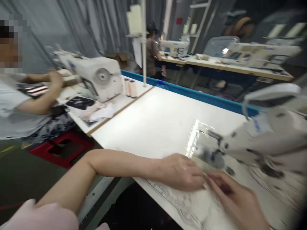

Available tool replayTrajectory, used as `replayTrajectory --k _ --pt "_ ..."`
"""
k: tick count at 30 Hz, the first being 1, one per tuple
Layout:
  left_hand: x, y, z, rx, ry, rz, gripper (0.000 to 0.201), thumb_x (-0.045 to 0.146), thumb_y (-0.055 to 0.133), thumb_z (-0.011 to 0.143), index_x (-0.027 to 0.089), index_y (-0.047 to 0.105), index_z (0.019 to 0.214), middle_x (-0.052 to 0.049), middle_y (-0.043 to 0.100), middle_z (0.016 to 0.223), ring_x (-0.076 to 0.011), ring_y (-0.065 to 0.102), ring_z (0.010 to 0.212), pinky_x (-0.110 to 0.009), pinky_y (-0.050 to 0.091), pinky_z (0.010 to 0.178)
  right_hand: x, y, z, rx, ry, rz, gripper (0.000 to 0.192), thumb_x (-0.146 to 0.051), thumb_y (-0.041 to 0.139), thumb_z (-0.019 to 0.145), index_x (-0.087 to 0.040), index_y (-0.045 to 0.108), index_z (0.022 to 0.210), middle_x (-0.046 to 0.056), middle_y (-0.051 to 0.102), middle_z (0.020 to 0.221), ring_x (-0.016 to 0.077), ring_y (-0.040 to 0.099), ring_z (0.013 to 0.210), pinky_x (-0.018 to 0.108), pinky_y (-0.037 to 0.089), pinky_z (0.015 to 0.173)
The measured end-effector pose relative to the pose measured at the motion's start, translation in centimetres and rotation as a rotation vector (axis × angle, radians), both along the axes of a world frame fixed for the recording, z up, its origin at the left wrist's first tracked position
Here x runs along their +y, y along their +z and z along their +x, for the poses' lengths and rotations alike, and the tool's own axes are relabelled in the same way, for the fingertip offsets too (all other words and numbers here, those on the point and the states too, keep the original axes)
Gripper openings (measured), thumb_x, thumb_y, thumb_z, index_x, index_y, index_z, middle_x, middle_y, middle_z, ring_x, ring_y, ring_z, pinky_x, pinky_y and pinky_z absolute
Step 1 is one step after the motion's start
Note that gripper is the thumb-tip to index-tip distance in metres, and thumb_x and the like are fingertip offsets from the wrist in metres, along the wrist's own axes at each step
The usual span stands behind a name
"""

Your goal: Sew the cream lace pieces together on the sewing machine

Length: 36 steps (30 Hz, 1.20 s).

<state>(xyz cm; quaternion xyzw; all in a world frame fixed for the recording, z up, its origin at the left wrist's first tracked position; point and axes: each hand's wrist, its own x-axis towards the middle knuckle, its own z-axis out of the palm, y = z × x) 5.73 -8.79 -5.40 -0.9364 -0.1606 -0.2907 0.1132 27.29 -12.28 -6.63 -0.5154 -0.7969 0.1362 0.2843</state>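
My left hand rests palm down on a clear plastic sheet over white material on the white table. Beside it, my right hand pinches the edge of that sheet and material, fingertips touching the left hand's. Both sit just in front of the needle area of a white sewing machine at the right. The view is blurred by motion, so what exactly the fingers grip is unclear.
A seated person works at another sewing machine at the left, with thread spools beside it. A red crate lies on the floor. Another person and more machines stand at the back.
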Motion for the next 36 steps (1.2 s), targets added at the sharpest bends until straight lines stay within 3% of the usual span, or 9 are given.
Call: replayTrajectory --k 4,10,17,22,27,31,36 --pt "-0.4 0.3 -0.4 -0.033 -0.010 -0.012 0.028 0.019 0.049 0.095 0.015 0.056 0.069 0.000 0.059 0.064 -0.0113 0.057 0.058 -0.024 0.046 0.054 -0.7 0.6 -0.6 0.028 -0.013 0.055 0.029 -0.042 0.050 0.098 -0.021 0.067 0.086 -0.004 0.058 0.057 0.0106 0.052 0.046 0.022 0.039 0.046" --pt "-1.0 0.2 -0.3 0.043 0.023 -0.138 0.015 0.017 0.049 0.095 0.011 0.063 0.093 -0.005 0.065 0.081 -0.0171 0.061 0.075 -0.029 0.052 0.063 0.1 0.9 -0.9 0.046 -0.117 0.017 0.017 -0.028 0.057 0.093 -0.022 0.068 0.082 -0.004 0.056 0.060 0.0116 0.050 0.055 0.024 0.037 0.055" --pt "-1.1 0.4 0.2 0.156 0.060 -0.152 0.027 0.022 0.052 0.094 0.007 0.062 0.114 -0.010 0.067 0.109 -0.0203 0.061 0.086 -0.034 0.051 0.068 0.5 0.9 -0.9 0.082 -0.173 -0.048 0.013 -0.014 0.065 0.086 -0.021 0.065 0.076 -0.007 0.055 0.062 0.0107 0.052 0.061 0.029 0.036 0.072" --pt "-1.3 0.3 0.3 0.204 0.053 -0.098 0.031 0.026 0.052 0.096 0.009 0.063 0.119 -0.007 0.065 0.126 -0.0223 0.060 0.105 -0.039 0.048 0.083 0.7 1.1 0.0 0.062 -0.211 -0.062 0.012 -0.015 0.067 0.086 -0.021 0.066 0.076 -0.008 0.057 0.061 0.0094 0.050 0.056 0.030 0.036 0.074" --pt "-1.1 0.3 0.3 0.207 0.068 -0.119 0.032 0.030 0.050 0.098 0.012 0.063 0.120 -0.006 0.065 0.127 -0.0231 0.059 0.114 -0.041 0.046 0.087 0.9 1.4 1.4 -0.059 -0.367 -0.021 0.001 -0.021 0.069 0.086 -0.020 0.068 0.085 -0.004 0.060 0.067 0.0136 0.053 0.060 0.029 0.037 0.067" --pt "-0.6 0.5 0.7 0.217 0.060 -0.131 0.036 0.033 0.046 0.100 0.011 0.061 0.124 -0.009 0.063 0.130 -0.0257 0.057 0.119 -0.043 0.044 0.089 1.5 1.3 1.2 -0.075 -0.333 -0.065 0.022 -0.034 0.073 0.085 -0.019 0.065 0.099 0.003 0.063 0.089 0.0197 0.058 0.079 0.031 0.039 0.072" --pt "0.1 0.5 1.3 0.211 0.030 -0.174 0.038 0.034 0.047 0.099 0.012 0.060 0.127 -0.011 0.063 0.130 -0.0286 0.056 0.122 -0.044 0.044 0.091 2.1 1.1 1.6 0.006 -0.330 -0.126 0.009 -0.026 0.058 0.094 -0.019 0.061 0.089 0.003 0.062 0.090 0.0175 0.056 0.077 0.030 0.041 0.070"
